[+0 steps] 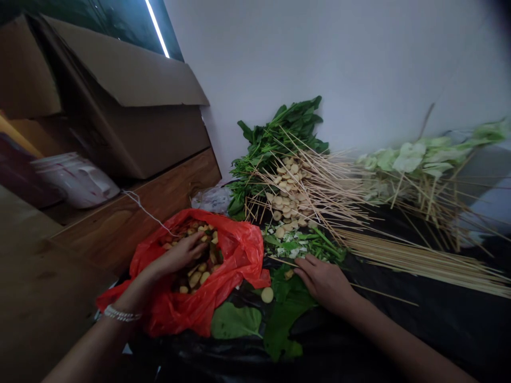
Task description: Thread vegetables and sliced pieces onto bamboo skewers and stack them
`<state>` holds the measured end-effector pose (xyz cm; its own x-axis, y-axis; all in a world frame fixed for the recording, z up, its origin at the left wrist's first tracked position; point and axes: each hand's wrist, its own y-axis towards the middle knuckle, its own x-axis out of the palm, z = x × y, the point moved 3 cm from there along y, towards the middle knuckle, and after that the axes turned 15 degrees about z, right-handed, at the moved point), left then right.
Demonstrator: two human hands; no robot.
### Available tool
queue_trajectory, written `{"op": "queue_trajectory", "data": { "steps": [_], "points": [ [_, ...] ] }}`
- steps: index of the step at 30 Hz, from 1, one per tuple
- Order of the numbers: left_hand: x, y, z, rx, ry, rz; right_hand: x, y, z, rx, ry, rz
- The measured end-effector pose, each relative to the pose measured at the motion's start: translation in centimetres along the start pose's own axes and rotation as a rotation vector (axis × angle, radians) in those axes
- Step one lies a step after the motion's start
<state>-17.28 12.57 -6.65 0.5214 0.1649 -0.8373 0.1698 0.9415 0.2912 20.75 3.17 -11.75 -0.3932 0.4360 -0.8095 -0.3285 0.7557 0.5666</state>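
Note:
My left hand [187,253] reaches into a red plastic bag [239,244] that holds many chunky yellowish pieces [195,279], some with brown skin. Its fingers look apart and lie on the pieces; the fingertips are partly hidden among them. My right hand [324,279] is closed around a thin wooden skewer [383,296], whose ends stick out on both sides of the hand. Under that hand lie large green leaves [285,314] and a small yellowish bit. A single round pale slice [267,294] rests between the bag and the leaves.
Skewers threaded with round slices [289,197] are piled against leafy greens [279,133]. Loose bare skewers [423,260] lie to the right, with skewered cabbage leaves [411,157] behind. At left stand a cardboard box [159,133] and a white plastic jug [77,178]. Black plastic [439,324] covers the surface.

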Motion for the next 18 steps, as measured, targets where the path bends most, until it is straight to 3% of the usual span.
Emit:
{"op": "queue_trajectory", "data": {
  "steps": [5,10,15,18],
  "points": [
    [-0.9,0.4,-0.5,-0.109,-0.098,0.105,0.1,-0.1,0.1,-0.018,-0.008,0.024],
    [-0.6,0.1,-0.2,-0.202,-0.276,0.199,0.2,-0.1,0.1,-0.027,-0.003,0.052],
    [0.2,-0.9,0.9,-0.497,-0.734,0.059,0.1,-0.1,0.1,-0.028,0.007,0.04],
    [0.4,-1.4,1.7,-0.579,-0.831,0.018,0.2,-0.2,0.2,-0.025,0.004,0.043]
  ]
}}
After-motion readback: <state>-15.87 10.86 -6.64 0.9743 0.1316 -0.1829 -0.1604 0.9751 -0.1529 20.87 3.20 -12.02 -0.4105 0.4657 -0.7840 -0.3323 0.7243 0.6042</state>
